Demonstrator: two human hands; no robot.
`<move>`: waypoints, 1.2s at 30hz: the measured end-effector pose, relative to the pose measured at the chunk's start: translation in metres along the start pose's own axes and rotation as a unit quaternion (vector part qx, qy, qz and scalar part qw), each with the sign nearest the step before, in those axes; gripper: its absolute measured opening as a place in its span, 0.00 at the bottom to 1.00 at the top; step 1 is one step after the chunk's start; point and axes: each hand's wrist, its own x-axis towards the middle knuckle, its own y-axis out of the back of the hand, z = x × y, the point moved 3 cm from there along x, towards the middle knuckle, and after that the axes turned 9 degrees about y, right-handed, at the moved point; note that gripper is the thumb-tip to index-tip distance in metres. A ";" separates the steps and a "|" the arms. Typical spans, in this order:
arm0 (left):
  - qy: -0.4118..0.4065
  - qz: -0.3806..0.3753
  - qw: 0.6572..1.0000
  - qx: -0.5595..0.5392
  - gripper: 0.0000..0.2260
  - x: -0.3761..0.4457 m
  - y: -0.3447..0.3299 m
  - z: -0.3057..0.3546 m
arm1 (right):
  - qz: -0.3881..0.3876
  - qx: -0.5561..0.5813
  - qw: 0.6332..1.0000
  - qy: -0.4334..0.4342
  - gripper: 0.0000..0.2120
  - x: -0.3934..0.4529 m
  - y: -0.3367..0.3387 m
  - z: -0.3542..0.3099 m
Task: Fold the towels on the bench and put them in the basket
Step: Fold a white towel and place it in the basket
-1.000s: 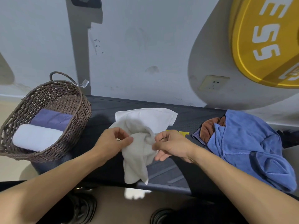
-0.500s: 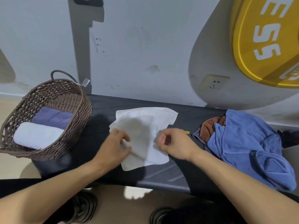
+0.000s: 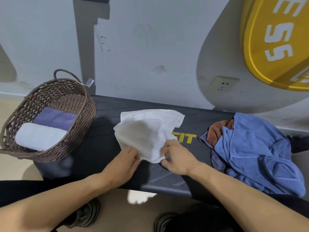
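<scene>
Nearest, two bare forearms reach over dark shoes point(image 3: 83, 213) on the floor. The left hand point(image 3: 124, 162) pinches the near left edge of the white towel point(image 3: 143, 136) with curled fingers; the right hand point(image 3: 175, 158) pinches its near corner, fingers bent round the soft cloth. The towel lies partly folded and rumpled at the middle of the worktop point(image 3: 103, 144), a black, faintly textured padded surface with yellow lettering just right of the towel. To the right, a crumpled blue towel point(image 3: 254, 148) drapes over the worktop's end, with a rust-brown cloth point(image 3: 217, 131) bunched against its far left side. At the left end sits an oval brown woven basket point(image 3: 70, 141) with a loop handle, holding a rolled white towel point(image 3: 38, 138) and, behind it, a flat folded purple towel point(image 3: 55, 118). Beyond, a grey wall carries a socket point(image 3: 222, 84) and a round yellow plate point(image 3: 275, 41).
</scene>
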 end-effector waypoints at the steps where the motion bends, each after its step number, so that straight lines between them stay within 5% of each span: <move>1: 0.019 0.027 0.999 -0.038 0.03 0.001 0.005 0.002 | 0.019 0.035 0.999 -0.011 0.05 0.000 0.004 -0.001; 3: 0.072 0.057 0.991 -0.102 0.04 0.007 0.016 0.004 | 0.077 0.116 0.990 -0.037 0.05 0.001 0.014 -0.004; 7: 0.198 -0.007 0.951 -0.235 0.04 0.025 0.028 0.008 | 0.126 0.323 0.932 -0.102 0.10 0.003 0.039 -0.005; 11: 0.300 -0.092 0.868 -0.385 0.05 0.031 0.036 0.013 | 0.089 0.426 0.895 -0.096 0.14 -0.004 0.056 -0.004; 17: 0.256 -0.257 0.874 -0.324 0.20 0.021 0.048 0.015 | -0.065 0.503 0.853 -0.126 0.05 -0.018 0.054 0.001; 22: 0.246 -0.381 0.858 -0.241 0.16 0.011 0.063 0.010 | -0.230 0.469 0.844 -0.121 0.12 -0.037 0.060 0.012; 25: 0.219 -0.346 0.871 -0.270 0.24 0.011 0.071 0.010 | -0.243 0.429 0.860 -0.136 0.12 -0.040 0.058 0.017; 28: 0.234 -0.328 0.844 -0.353 0.28 0.012 0.072 0.004 | -0.203 0.410 0.879 -0.135 0.16 -0.040 0.056 0.019; 31: 0.265 -0.318 0.825 -0.384 0.24 0.011 0.072 -0.005 | -0.182 0.455 0.862 -0.128 0.21 -0.046 0.057 0.024; 36: 0.274 -0.334 0.833 -0.346 0.17 0.009 0.073 -0.005 | -0.255 0.527 0.802 -0.121 0.28 -0.064 0.070 0.028</move>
